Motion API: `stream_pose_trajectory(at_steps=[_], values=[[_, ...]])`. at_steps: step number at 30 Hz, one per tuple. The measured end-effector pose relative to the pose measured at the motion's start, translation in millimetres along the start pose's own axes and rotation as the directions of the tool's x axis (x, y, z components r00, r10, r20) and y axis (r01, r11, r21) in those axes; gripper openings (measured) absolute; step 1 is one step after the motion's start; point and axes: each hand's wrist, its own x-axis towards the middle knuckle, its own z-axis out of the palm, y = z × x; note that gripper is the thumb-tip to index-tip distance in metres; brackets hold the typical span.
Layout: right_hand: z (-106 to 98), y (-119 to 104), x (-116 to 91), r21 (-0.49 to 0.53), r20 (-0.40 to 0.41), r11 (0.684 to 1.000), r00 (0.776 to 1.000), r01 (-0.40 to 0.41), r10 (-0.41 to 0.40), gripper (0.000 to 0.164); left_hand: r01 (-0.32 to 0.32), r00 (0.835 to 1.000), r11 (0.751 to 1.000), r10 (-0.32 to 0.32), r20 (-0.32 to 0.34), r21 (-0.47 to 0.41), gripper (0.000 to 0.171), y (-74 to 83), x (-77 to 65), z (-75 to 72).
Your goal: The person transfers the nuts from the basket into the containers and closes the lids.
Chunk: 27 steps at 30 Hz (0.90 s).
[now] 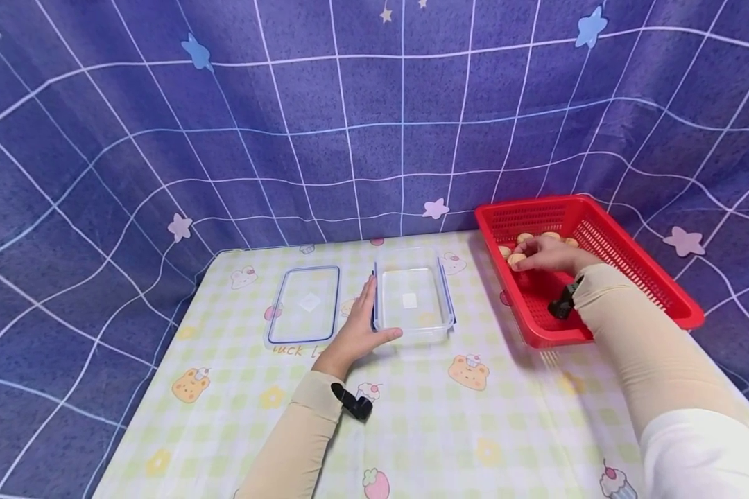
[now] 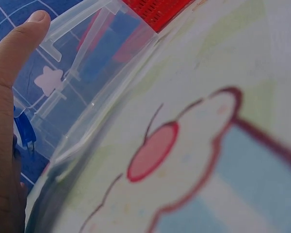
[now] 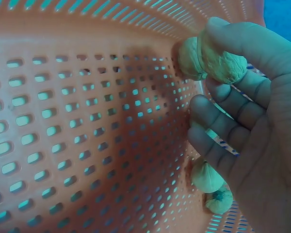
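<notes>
In the head view a clear plastic food container (image 1: 424,315) with blue-edged sides stands uncovered in the middle of the table. My left hand (image 1: 357,331) rests against its left side, fingers straight along the wall and thumb at the front corner. The straight thumb (image 2: 20,46) also shows beside the container wall (image 2: 70,114) in the left wrist view. Inside the red basket (image 1: 527,329), my right hand (image 1: 552,254) pinches a walnut (image 3: 225,63) between thumb and fingers. A second walnut (image 3: 189,59) sits right behind it, and more walnuts (image 3: 206,177) lie below the fingers.
A clear rectangular lid (image 1: 306,315) with a blue seal lies flat to the left of the container. The basket stands at the table's right edge. A patterned cloth (image 1: 412,430) covers the table, and a blue grid curtain (image 1: 374,138) hangs behind it.
</notes>
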Motion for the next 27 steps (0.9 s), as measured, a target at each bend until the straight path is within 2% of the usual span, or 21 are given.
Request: stream_pose_trajectory(at_steps=[6,9,12,17,21,27], values=[[-4.7,-17.9,-8.0,0.028,-0.022,1.0,1.0,0.004,-0.003,0.041,-0.001,1.0,0.993,0.0,0.011,0.121,0.125,2.2,0.3,-3.9],[-7.4,-27.4,-13.2,0.038,-0.033,0.999,0.999,0.008,-0.007,0.04,-0.006,1.0,0.986,0.002,0.022,0.166,0.127,7.7,1.2,-9.0],[-10.3,-26.3,-15.1,0.035,-0.04,0.999,0.999,0.018,-0.016,0.04,-0.008,0.999,0.979,0.0,0.038,0.203,0.127,16.8,2.6,-14.6],[-13.6,-19.1,-11.7,0.095,-0.033,0.995,0.999,-0.023,0.026,0.041,0.013,0.997,0.955,-0.037,0.074,0.298,0.127,28.4,4.3,-20.8],[-16.1,-23.4,-11.2,0.141,-0.032,0.989,0.998,-0.046,0.051,0.04,0.027,0.995,0.935,-0.06,0.08,0.355,0.127,33.5,5.1,-22.3],[-19.0,-34.4,-10.2,0.112,-0.084,0.994,0.997,0.009,0.001,0.034,0.053,0.992,0.909,-0.096,0.084,0.414,0.131,41.4,5.8,-22.7]])
